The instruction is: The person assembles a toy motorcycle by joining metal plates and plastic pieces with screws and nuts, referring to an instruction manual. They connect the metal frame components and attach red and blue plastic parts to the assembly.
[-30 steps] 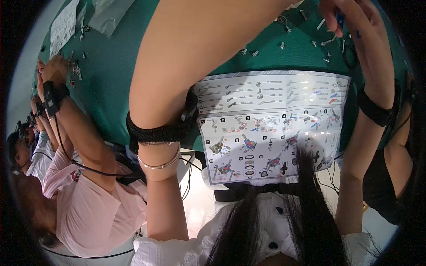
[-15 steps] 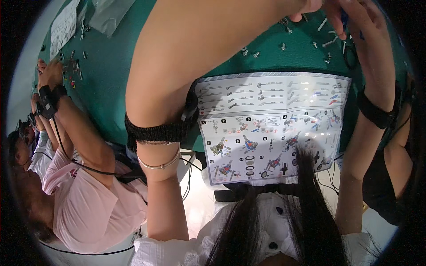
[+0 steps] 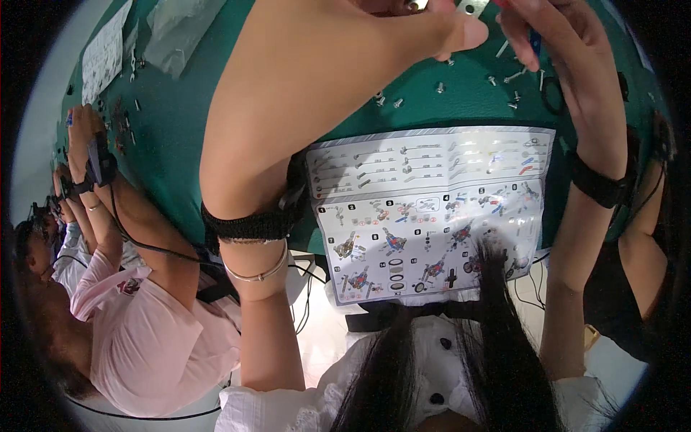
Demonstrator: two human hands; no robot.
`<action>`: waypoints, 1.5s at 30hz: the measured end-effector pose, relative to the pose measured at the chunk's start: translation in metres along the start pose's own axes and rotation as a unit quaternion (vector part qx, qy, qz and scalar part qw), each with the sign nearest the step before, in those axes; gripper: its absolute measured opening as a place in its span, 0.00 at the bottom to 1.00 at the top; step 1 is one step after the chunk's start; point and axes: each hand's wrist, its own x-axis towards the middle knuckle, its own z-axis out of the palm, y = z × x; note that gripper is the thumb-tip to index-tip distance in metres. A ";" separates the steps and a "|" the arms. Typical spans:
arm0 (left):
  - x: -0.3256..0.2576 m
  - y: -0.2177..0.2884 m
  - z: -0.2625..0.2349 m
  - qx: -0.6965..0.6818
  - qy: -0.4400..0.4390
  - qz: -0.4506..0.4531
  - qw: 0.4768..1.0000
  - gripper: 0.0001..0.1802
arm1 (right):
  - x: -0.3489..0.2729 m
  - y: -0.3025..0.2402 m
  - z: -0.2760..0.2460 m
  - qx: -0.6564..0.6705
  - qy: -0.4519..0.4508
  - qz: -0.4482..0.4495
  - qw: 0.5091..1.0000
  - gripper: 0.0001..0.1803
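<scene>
Both bare hands are near the upper edge of the view, over a dark green table (image 3: 173,122), and part of their fingers is cut off there. The left hand (image 3: 428,30) has its thumb and fingers closed on a flat silver metal plate with a round hole (image 3: 471,8), with almost no gap between thumb and plate. The right hand (image 3: 565,32) is just beside it, the fingers bent and half closed around a narrow blue piece (image 3: 535,42); a small red piece (image 3: 499,3) shows at the edge near its fingertips, but I cannot tell which hand has it. Below them, loose silver screws (image 3: 440,88) lie on the table, and a thin black ring (image 3: 553,96) lies under the right wrist. A white printed sheet with assembly drawings (image 3: 425,205) is spread nearer to the body, between the forearms. In my judgement, the step in hand is the fitting of small parts between the two hands, and the next move calls for a steady left pinch, with the right fingers aligning their part to the plate.
</scene>
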 end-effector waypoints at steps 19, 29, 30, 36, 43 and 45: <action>0.005 -0.025 0.015 0.095 0.005 0.056 0.994 0.33 | -0.008 0.015 -0.018 0.078 -0.071 -0.024 0.994 0.14; 0.005 -0.020 0.016 0.105 0.031 0.053 0.993 0.32 | -0.006 0.009 -0.008 0.111 -0.052 -0.004 0.992 0.12; 0.004 -0.019 0.016 0.104 0.031 0.050 0.993 0.31 | -0.006 0.008 -0.008 0.110 -0.037 -0.006 0.993 0.12; 0.005 -0.016 0.009 0.102 0.023 0.055 0.993 0.25 | -0.006 0.009 -0.012 0.103 -0.014 -0.017 0.994 0.13; 0.005 -0.016 0.003 0.094 0.029 0.072 0.993 0.16 | -0.004 0.011 -0.013 0.113 -0.032 -0.025 0.993 0.13; 0.005 -0.014 0.003 0.120 0.067 0.063 0.989 0.12 | -0.004 0.010 -0.013 0.112 -0.035 -0.024 0.993 0.13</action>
